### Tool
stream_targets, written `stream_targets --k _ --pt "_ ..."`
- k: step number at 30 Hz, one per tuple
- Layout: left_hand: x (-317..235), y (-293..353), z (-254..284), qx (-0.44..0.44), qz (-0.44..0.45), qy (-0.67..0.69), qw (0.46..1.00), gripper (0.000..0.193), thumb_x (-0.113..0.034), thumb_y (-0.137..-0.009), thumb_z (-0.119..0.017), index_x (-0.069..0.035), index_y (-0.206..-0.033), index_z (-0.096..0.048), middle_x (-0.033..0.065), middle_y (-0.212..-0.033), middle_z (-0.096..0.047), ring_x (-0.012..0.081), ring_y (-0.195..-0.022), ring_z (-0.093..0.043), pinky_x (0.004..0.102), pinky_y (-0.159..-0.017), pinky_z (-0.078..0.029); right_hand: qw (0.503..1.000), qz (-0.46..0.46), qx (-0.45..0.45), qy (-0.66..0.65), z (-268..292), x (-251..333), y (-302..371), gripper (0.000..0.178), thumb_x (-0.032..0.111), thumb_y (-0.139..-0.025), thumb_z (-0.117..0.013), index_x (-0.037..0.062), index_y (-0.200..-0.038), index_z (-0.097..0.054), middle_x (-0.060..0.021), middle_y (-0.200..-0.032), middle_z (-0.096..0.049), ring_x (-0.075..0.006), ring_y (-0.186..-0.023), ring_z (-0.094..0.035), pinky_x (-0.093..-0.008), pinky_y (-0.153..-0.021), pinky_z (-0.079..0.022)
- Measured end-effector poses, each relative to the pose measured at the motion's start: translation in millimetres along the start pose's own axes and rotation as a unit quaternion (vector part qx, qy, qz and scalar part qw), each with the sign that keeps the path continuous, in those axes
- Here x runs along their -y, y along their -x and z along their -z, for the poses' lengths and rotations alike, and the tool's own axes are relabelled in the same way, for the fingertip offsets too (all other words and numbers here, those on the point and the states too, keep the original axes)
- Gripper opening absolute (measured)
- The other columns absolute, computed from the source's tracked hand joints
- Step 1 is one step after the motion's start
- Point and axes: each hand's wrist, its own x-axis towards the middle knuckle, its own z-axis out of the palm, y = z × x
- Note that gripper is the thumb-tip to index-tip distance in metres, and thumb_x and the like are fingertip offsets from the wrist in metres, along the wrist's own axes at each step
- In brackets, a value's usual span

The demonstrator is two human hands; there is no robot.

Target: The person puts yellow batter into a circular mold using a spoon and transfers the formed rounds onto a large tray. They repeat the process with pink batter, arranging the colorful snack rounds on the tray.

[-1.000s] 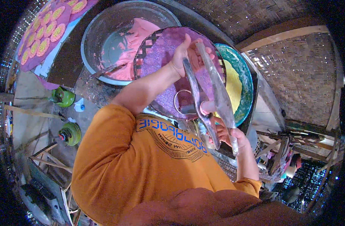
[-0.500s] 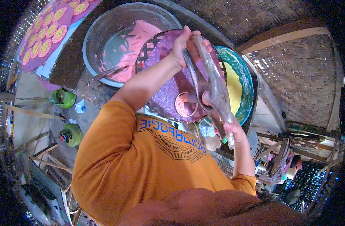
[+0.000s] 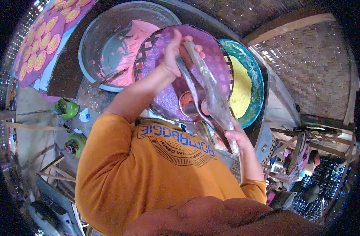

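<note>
Head view: left hand [image 3: 175, 55] has climbed higher over the round purple woven tray [image 3: 164, 74], fingers clamped on the long grey metal blade's [image 3: 211, 92] top; right hand [image 3: 237, 137] grips its lower end. Blade now steeper, probably scraping the small pink disc [image 3: 188, 103].

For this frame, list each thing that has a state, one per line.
Left hand: gripping the top ends of the long metal blades.
Right hand: closed on the blades' lower end.
Round purple woven tray: tilted up, a round disc on it.
Large metal basin: partly filled with pink paste.
Green-rimmed bowl: holding yellow paste.
</note>
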Motion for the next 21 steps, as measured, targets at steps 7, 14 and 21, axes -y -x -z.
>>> stream_targets --k 7,14,21 --pt "-28.3 -13.9 -46.1 0.024 0.014 -0.063 0.998 0.093 -0.076 -0.073 -0.026 -0.002 -0.129 -0.035 0.0204 -0.124 -0.046 0.0341 -0.115 -0.044 0.0490 -0.096 -0.034 0.988 0.137 -0.054 0.040 -12.8 20.5 -13.8 0.090 0.043 -0.052 -0.069 -0.0013 -0.123 -0.038 -0.0118 -0.093 -0.057 -0.0165 -0.067 -0.055 -0.0264 -0.055 -0.046" --pt "13.9 31.1 -53.8 0.012 0.012 -0.746 0.666 0.052 -0.019 -0.066 -0.073 -0.002 -0.111 -0.053 0.0141 -0.109 -0.058 0.0198 -0.103 -0.054 0.0348 -0.090 -0.041 0.946 0.304 -0.048 0.100 -35.4 21.8 -50.7 0.090 0.054 -0.065 -0.066 -0.0011 -0.128 -0.031 -0.0117 -0.107 -0.051 -0.0169 -0.090 -0.053 -0.0267 -0.078 -0.042" --pt "-55.2 83.9 12.6 -0.124 -0.132 -0.618 0.765 0.039 -0.020 -0.068 -0.070 -0.003 -0.101 -0.058 0.0132 -0.103 -0.060 0.0167 -0.097 -0.056 0.0304 -0.083 -0.046 0.831 0.249 -0.207 0.453 -10.7 0.0 -79.1 0.032 0.033 -0.081 -0.059 0.0046 -0.094 -0.066 -0.0092 -0.080 -0.061 -0.0208 -0.076 -0.059 -0.0334 -0.066 -0.045"
